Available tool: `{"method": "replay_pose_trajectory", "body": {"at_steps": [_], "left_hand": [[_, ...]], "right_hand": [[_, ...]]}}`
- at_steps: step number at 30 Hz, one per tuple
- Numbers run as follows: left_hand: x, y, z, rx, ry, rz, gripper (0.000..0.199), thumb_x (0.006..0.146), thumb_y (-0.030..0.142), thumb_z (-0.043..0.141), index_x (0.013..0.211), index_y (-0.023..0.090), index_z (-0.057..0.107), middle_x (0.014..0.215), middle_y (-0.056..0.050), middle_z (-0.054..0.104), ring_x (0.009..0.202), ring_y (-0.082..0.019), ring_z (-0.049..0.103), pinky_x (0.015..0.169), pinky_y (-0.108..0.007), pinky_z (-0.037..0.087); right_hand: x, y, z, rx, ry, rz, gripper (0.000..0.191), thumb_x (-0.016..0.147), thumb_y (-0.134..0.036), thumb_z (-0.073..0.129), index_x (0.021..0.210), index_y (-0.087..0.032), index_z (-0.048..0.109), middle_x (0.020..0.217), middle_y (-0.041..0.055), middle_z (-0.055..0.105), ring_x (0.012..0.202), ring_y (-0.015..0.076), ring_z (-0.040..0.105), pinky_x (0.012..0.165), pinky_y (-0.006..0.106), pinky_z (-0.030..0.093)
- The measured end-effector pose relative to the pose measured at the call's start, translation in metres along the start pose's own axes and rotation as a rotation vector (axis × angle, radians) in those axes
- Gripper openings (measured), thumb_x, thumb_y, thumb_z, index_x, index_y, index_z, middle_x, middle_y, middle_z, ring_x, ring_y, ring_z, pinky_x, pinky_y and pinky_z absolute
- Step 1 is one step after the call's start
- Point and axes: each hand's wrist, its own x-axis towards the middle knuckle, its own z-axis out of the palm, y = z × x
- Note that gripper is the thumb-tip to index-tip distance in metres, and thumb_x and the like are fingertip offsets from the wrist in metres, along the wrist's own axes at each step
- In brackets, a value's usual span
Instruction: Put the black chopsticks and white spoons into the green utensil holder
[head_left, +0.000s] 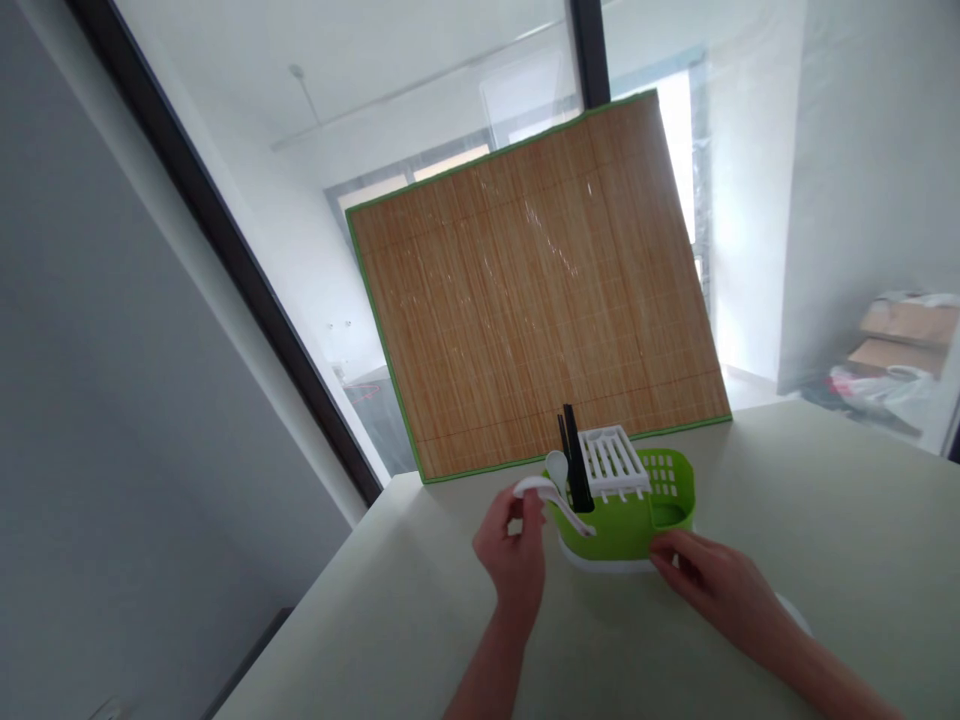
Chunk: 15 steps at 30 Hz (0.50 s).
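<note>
My left hand (517,545) pinches a white soup spoon (551,492) by its bowl end. The spoon's handle slants down to the right, across the front of a green utensil holder (611,535) with a white base. At the holder's right front corner, my right hand (705,570) has its fingers bent and closed on the edge. Black chopsticks (574,460) and another light spoon (556,468) stand in the left part of the holder. A white slatted rack (615,462) with small hooks sits over its middle. The right compartment has a perforated back wall.
A bamboo mat (532,290) with green edging leans upright against the glass behind the holder. The pale tabletop (420,610) extends around both hands. Part of a white round object (793,612) shows behind my right forearm. Cardboard boxes (904,335) lie in the right background.
</note>
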Motion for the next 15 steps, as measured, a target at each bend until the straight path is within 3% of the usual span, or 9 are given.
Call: {"method": "replay_pose_trajectory", "body": {"at_steps": [3,7,12,15], "left_hand": [[0.032,-0.003,0.005,-0.018,0.053,-0.022,0.026,0.084,0.041,0.059,0.082,0.017,0.068,0.062,0.002,0.063,0.053,-0.010,0.057,0.054,-0.019,0.048],[0.051,-0.018,0.020,0.007,-0.037,-0.062,0.034,0.082,0.048,0.058,0.082,0.015,0.068,0.068,-0.002,0.067,0.059,-0.013,0.061,0.057,-0.022,0.050],[0.050,-0.045,0.035,0.187,-0.209,-0.097,0.038,0.085,0.049,0.050,0.085,0.016,0.069,0.073,-0.003,0.069,0.063,-0.014,0.062,0.061,-0.023,0.047],[0.048,-0.055,0.040,0.373,-0.292,-0.123,0.036,0.087,0.047,0.048,0.083,0.018,0.069,0.073,-0.003,0.069,0.065,-0.015,0.062,0.062,-0.024,0.043]], "right_hand": [[0.004,0.023,-0.009,-0.247,-0.019,0.131,0.021,0.093,-0.032,0.040,0.089,-0.025,0.059,0.089,0.0032,0.067,0.077,0.0223,0.064,0.060,0.031,0.041],[0.003,0.055,-0.019,-0.421,-0.065,0.233,0.017,0.089,-0.029,0.044,0.089,-0.024,0.060,0.090,0.0043,0.066,0.089,0.0261,0.063,0.055,0.029,0.039],[-0.006,0.089,-0.029,-0.406,-0.161,0.398,0.019,0.085,-0.037,0.051,0.093,-0.024,0.062,0.097,0.0058,0.068,0.087,0.0268,0.065,0.061,0.033,0.040],[-0.011,0.102,-0.031,-0.319,-0.205,0.460,0.024,0.081,-0.046,0.055,0.093,-0.026,0.063,0.090,0.0045,0.071,0.084,0.0275,0.065,0.063,0.034,0.040]]}}
